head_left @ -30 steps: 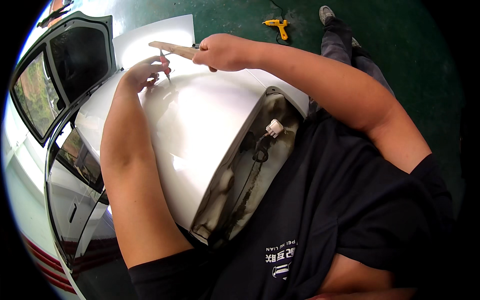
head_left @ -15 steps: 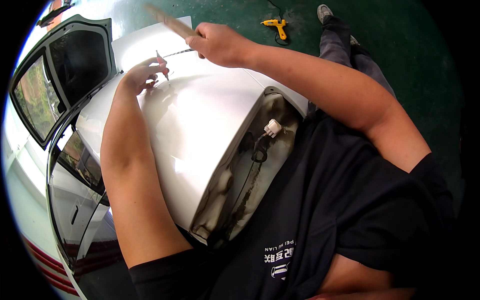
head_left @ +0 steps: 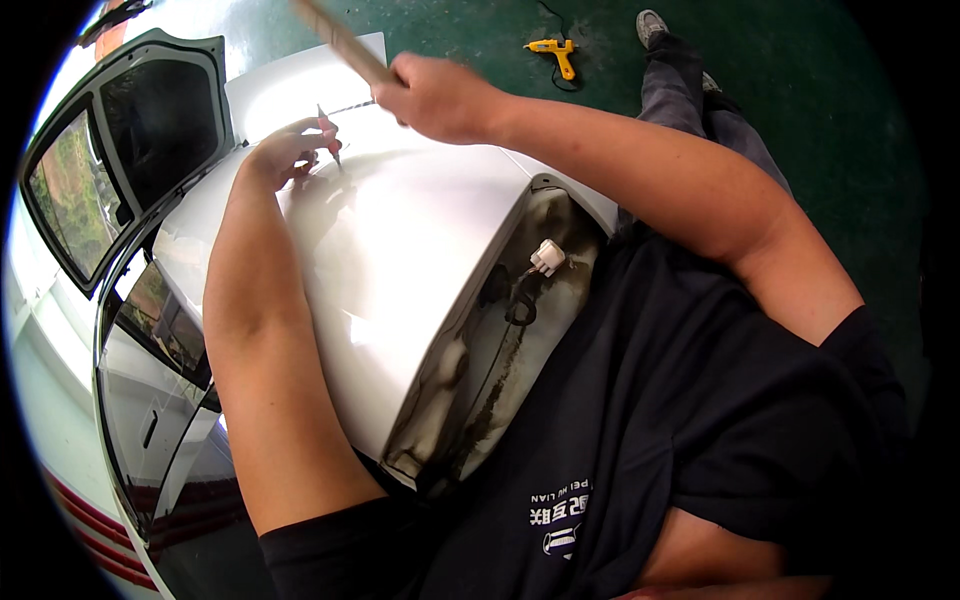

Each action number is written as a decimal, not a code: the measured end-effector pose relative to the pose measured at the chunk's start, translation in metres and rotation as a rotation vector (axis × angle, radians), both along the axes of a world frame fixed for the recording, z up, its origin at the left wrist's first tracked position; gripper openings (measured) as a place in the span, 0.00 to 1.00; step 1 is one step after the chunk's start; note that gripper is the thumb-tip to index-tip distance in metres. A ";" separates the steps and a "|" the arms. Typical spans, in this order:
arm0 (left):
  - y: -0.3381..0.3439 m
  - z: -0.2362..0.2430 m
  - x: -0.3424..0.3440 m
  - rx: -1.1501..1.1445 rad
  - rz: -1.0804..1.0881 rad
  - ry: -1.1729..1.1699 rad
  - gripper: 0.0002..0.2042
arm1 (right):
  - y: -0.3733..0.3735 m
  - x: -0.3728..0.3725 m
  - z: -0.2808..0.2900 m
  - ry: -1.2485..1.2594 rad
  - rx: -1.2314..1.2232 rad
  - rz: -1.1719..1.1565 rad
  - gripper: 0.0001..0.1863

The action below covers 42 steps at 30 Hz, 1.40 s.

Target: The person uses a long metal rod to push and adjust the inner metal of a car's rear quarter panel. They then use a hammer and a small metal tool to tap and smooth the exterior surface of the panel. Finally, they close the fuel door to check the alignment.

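My left hand (head_left: 292, 152) is over the glossy white car body panel (head_left: 380, 250). Its fingers pinch a slim punch (head_left: 329, 130) with a red grip and a dark pointed end. The lower tip is at the panel's surface or just above it; I cannot tell whether it touches. To the right, my right hand (head_left: 445, 98) is wrapped round a tan stick (head_left: 350, 45) that looks wooden. This stick is raised above the panel and slants up to the left, its far end at the top of the view.
An open recess in the bodywork holds a white plug (head_left: 547, 257) on dark wires. A car door (head_left: 150, 130) stands open at the left. On the green floor (head_left: 850, 180) lie a yellow glue gun (head_left: 555, 55) and its cord. My legs (head_left: 672, 90) show at the upper right.
The tan stick and my right hand have shifted slightly down and to the right. The punch has moved slightly right and down. The left hand has barely moved.
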<state>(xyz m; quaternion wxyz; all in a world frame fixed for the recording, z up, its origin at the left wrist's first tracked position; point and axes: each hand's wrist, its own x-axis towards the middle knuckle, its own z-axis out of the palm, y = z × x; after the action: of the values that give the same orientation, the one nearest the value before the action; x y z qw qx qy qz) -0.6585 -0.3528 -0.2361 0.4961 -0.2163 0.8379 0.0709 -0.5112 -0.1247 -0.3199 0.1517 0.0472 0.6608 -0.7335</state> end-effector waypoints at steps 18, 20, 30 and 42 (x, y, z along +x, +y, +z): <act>0.000 -0.001 0.002 0.012 -0.025 0.022 0.14 | 0.001 0.004 -0.003 -0.056 -0.104 -0.087 0.23; 0.002 -0.002 0.001 0.024 -0.068 -0.044 0.15 | 0.000 0.004 -0.004 -0.041 -0.080 -0.060 0.24; 0.005 -0.004 0.003 -0.015 -0.049 -0.009 0.15 | 0.008 0.001 -0.008 -0.060 -0.093 -0.053 0.28; -0.003 -0.015 -0.003 0.034 0.001 0.000 0.15 | 0.024 -0.019 -0.008 -0.052 -0.063 -0.168 0.30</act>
<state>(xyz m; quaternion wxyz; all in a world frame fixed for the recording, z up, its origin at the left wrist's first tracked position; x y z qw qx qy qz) -0.6612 -0.3560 -0.2515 0.4996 -0.2081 0.8365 0.0855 -0.5306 -0.1002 -0.3276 0.1084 0.1167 0.6268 -0.7628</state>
